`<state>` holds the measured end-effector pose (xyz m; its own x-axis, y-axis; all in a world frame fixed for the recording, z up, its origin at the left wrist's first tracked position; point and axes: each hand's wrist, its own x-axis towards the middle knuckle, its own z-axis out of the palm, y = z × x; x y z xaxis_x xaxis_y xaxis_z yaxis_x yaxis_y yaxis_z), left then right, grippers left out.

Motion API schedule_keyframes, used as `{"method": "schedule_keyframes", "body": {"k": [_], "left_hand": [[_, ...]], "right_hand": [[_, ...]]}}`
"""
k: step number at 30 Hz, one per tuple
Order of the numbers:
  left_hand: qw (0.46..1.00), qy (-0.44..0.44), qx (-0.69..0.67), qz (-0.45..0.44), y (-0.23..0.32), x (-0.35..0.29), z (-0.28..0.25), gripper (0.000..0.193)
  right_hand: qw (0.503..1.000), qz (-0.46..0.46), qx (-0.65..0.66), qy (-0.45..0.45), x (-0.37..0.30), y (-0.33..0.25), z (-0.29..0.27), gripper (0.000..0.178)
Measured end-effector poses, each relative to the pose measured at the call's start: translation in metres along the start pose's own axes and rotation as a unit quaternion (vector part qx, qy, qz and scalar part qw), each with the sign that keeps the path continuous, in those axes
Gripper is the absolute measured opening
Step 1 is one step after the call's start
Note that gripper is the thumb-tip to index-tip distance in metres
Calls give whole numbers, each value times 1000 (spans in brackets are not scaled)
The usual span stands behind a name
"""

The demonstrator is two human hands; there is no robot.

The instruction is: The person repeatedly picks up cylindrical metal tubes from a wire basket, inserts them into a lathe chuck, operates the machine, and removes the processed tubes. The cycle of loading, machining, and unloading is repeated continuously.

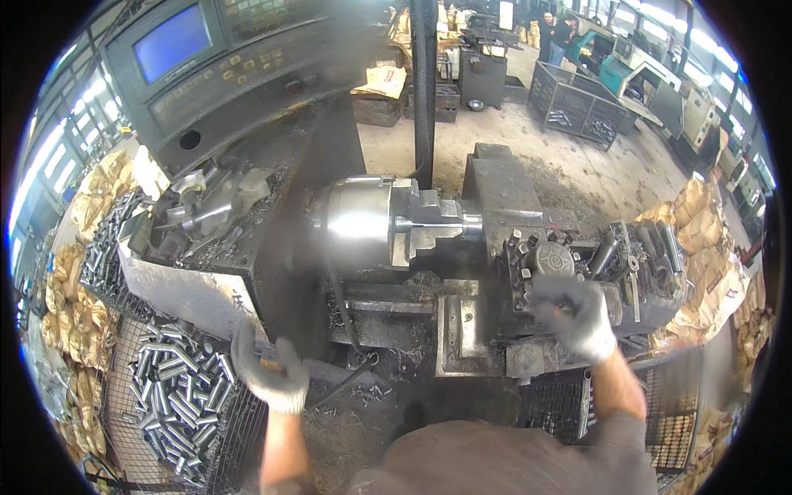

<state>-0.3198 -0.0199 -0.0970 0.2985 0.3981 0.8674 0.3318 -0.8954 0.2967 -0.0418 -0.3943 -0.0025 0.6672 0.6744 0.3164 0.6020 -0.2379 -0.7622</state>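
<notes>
My left hand (271, 371), in a dark-palmed, white-cuffed glove, is held near the front corner of the lathe's headstock. Its thumb stands apart from the fingers, and nothing shows between them. In a matching glove, my right hand (582, 320) is beside the tool post (554, 262), fingers reaching toward it and thumb apart; they are slightly blurred, and whether they touch it is unclear. At the middle is the shiny lathe chuck (361, 216) with stepped jaws (425, 223). A short metal piece (472, 223) lies between the jaws and the dark block to their right.
A mesh basket of cut metal tubes (177, 396) stands at lower left. The control panel (186, 62) rises at upper left. Loose metal parts (219, 202) cover the headstock top. Tools (631, 285) and brown paper sacks (705, 256) are at right. Two people (557, 37) stand far off.
</notes>
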Motion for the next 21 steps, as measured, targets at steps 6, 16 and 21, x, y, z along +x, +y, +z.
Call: {"method": "schedule_keyframes", "body": {"k": [6, 16, 21], "left_hand": [[992, -76, 34, 98, 57, 210, 158, 69], [965, -237, -28, -106, 118, 250, 196, 79], [923, -345, -167, 4, 114, -1, 82, 44]], "right_hand": [[994, 84, 66, 10, -89, 11, 36, 23], [975, 203, 58, -65, -135, 59, 52, 23], [963, 161, 112, -183, -119, 68, 109, 36]]}}
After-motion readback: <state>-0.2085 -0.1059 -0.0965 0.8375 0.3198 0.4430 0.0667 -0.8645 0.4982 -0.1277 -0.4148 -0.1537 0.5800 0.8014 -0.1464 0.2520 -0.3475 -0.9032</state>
